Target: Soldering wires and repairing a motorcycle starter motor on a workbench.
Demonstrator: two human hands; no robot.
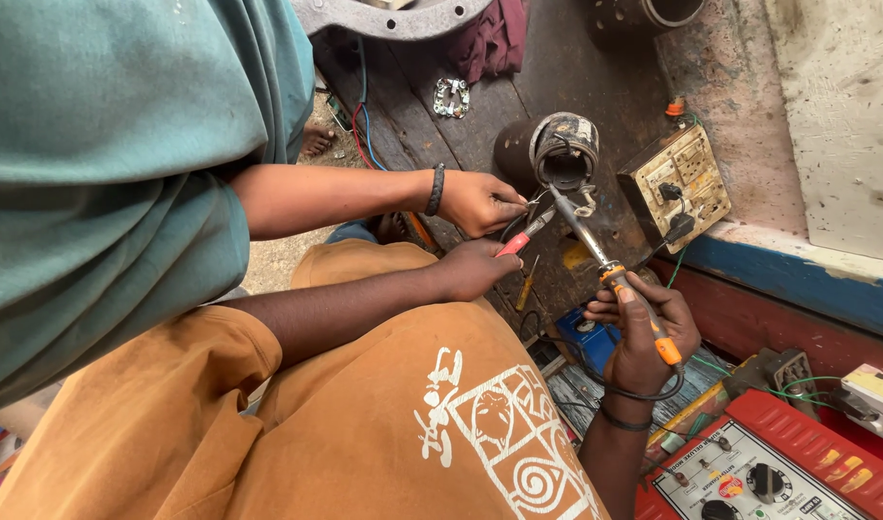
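Two grips we note at frame centre: left hand point(475, 270) clamped on red-handled pliers point(526, 233), right hand point(644, 332) closed around the soldering iron point(605, 270), steadying wire leads point(538, 199) that a co-worker's hand point(475, 202) pinches beside the coil point(562, 149).

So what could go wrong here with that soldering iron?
The soldering iron tip sits right beside the pliers in the left hand and another person's hand, so fingers could get burned. Its black cord loops under the right hand and might snag, jerking the tip.
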